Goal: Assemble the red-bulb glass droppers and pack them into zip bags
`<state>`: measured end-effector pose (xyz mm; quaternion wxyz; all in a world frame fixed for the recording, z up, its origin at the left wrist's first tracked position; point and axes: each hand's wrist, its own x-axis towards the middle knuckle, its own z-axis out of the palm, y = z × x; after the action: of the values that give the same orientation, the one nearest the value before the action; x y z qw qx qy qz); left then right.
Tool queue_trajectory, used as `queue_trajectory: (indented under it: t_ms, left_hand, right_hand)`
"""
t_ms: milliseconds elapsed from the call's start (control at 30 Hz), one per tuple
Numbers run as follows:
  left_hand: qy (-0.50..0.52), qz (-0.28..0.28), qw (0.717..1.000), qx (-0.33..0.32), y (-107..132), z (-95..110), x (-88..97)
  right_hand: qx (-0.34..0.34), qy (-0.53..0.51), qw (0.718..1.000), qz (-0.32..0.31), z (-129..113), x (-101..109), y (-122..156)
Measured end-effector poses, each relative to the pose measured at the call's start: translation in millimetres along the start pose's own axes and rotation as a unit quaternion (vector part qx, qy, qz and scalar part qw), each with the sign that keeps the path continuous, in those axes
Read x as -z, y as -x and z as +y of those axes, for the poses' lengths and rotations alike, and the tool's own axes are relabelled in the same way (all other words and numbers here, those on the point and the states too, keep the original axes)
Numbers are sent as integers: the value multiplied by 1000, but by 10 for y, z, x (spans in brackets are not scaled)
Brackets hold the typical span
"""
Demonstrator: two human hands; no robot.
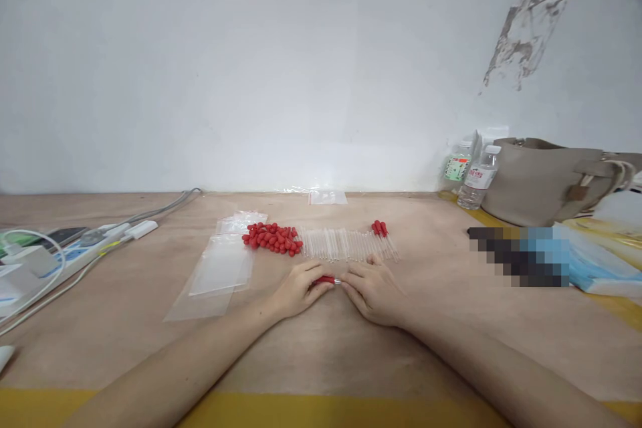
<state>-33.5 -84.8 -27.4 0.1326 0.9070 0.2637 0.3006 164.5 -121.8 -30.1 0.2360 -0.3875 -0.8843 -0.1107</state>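
My left hand and my right hand meet at the middle of the wooden table. Between their fingertips is a dropper with a red rubber bulb on the left-hand side and a clear tube toward the right hand. Both hands are closed in a pinch on it. Just beyond the hands lies a row of several clear tubes. A heap of red bulbs is to its left, and a few finished droppers with red bulbs rest at the row's far right.
Clear plastic bags lie left of the hands, another small bag by the wall. A power strip with cables is far left. Two water bottles, a beige handbag and packets stand at the right.
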Motion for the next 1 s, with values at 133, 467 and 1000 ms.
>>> queue_trajectory:
  t_ms: [133,467,1000]
  left_hand:
    - [14,43,997,68,19,-33,-9]
    - [2,17,998,60,18,-54,7]
    - [12,5,998,57,20,-70,-7]
  right_hand:
    - [-63,-21,997,35,151,71,-17]
    - [-505,-24,863,15,1145,123,-201]
    - [-569,-15,822,-13,1404,-95,73]
